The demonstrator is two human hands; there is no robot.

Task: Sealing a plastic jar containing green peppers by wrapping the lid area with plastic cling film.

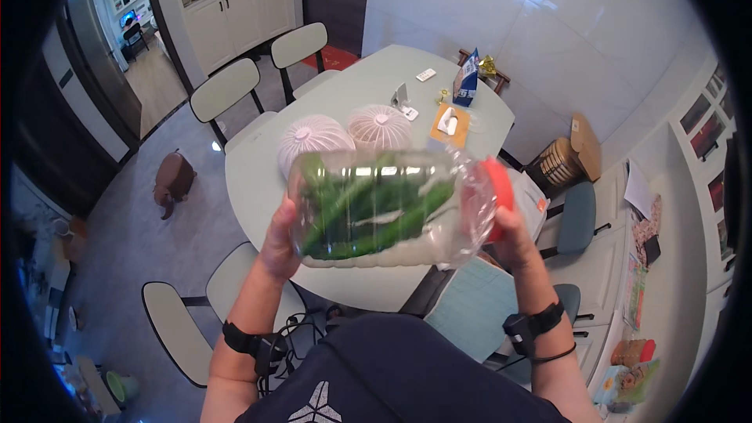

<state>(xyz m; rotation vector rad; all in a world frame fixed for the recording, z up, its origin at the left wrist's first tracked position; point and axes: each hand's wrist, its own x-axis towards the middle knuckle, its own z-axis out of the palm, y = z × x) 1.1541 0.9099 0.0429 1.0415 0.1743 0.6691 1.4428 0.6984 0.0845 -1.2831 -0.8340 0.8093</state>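
Observation:
A large clear plastic jar [427, 164] with long green vegetables [352, 223] inside lies sideways in the air between my hands, above the table's near side. My left hand [279, 241] grips its base end, with the thumb showing. At the other end my right hand [512, 233] is closed around the red lid [501, 185]. Crinkled clear plastic film [468, 219] sits about the jar's neck beside the lid. Most of my fingers are hidden behind the jar and lid.
Behind the jar, two pale pink domed food covers [312, 136] stand on the light table [345, 286]. Further back are a phone stand [402, 100], a tissue box [450, 124], a blue bag [467, 80] and a white remote [426, 75]. Chairs [227, 94] surround the table.

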